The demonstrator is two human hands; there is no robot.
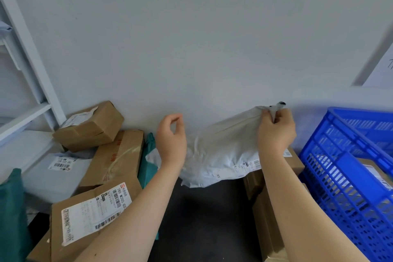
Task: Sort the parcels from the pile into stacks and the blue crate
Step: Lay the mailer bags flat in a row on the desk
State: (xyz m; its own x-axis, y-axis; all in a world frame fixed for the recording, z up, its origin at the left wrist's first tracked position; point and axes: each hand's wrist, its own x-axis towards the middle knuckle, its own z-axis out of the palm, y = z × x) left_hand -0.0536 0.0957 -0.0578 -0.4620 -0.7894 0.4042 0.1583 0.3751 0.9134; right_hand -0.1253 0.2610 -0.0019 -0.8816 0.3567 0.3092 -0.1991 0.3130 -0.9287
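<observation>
— So, where's the white bag?
— It hangs from my right hand, fingers bunched on its top corner. It slants down-left above the floor, toward my left hand.
— Is the left holding anything?
— Nothing; fingers loosely curled, just beside the low end.
— And the blue crate?
— Right of the pinch, so my right hand is nearer, I'd judge.

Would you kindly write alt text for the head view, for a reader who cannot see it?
The right hand grips one end of a white poly mailer, held up before the wall, while the left hand hovers empty beside it. Cardboard boxes lie piled at left; a blue crate stands at right.
</observation>
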